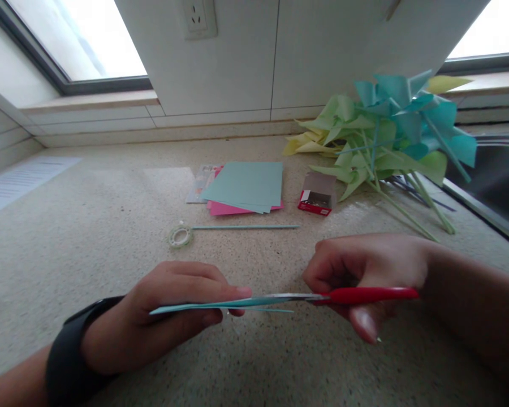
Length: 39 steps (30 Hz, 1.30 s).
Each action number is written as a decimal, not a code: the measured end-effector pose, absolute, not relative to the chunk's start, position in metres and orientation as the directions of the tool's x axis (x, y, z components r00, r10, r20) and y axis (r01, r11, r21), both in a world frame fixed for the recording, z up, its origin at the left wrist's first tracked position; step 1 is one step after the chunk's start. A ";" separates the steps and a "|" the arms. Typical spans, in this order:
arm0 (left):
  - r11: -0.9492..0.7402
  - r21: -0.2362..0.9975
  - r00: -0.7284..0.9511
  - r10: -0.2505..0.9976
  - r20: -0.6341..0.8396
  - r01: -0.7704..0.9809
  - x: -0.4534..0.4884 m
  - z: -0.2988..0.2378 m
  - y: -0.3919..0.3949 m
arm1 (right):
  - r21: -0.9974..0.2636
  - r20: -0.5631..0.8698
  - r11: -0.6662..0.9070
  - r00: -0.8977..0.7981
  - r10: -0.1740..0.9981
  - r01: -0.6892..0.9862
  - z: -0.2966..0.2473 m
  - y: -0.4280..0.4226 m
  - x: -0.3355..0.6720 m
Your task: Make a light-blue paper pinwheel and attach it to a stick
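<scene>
My left hand (165, 316), with a black watch on its wrist, pinches a teal paper sheet (203, 306) held edge-on just above the counter. My right hand (365, 277) is closed around red-handled scissors (365, 294). Their blades reach left into the paper's right edge, close to my left fingertips.
On the speckled counter (89, 226) lie a stack of teal and pink paper sheets (246, 186), a small red box of pins (318, 195), a tape roll (179, 236), a thin teal stick (246, 227) and a pile of paper pinwheels (385, 130). A sink (496, 181) is at right.
</scene>
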<state>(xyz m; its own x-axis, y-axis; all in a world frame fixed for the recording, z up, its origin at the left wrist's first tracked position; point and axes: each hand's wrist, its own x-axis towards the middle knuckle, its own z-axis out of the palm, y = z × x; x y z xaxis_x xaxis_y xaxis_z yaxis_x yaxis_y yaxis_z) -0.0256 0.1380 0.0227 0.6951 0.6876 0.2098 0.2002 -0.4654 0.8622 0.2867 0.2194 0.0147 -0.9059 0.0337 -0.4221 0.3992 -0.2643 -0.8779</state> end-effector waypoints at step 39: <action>-0.513 0.855 0.731 0.614 0.298 0.083 -0.013 0.020 0.139 | -0.851 -0.504 -0.213 -0.860 0.072 0.481 0.005 0.207 0.286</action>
<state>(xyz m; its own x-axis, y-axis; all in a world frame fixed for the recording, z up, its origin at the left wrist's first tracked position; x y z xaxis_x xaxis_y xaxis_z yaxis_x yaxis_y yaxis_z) -0.0133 0.1394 0.0200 0.7310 0.6141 0.2976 0.0827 -0.5127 0.8546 0.2860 0.2066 0.0054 -0.8604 0.0725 -0.5044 0.4807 -0.2128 -0.8506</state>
